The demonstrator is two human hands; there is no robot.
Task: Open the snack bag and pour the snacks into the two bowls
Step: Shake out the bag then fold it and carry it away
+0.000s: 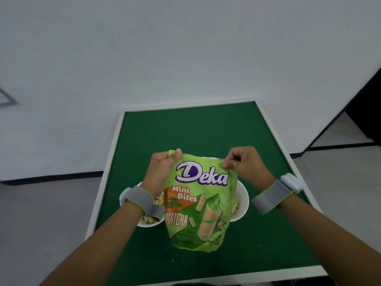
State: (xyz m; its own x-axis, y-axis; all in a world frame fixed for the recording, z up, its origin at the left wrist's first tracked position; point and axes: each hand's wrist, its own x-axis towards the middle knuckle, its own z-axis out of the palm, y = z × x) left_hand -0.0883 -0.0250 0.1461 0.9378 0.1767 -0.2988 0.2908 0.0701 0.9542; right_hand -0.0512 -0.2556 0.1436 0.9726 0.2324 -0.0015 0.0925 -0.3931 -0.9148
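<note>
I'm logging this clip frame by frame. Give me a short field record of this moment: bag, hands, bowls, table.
bag: green snack bag held upright above the table, printed front toward the camera
left hand: left hand pinching the bag's top left corner
right hand: right hand pinching the bag's top right edge
bag mouth: whether it is open cannot be told
left bowl: white bowl partly hidden by the wrist, snacks inside
right bowl: white bowl partly behind the bag, snacks visible
table: green table
wrists: grey band on each
</note>
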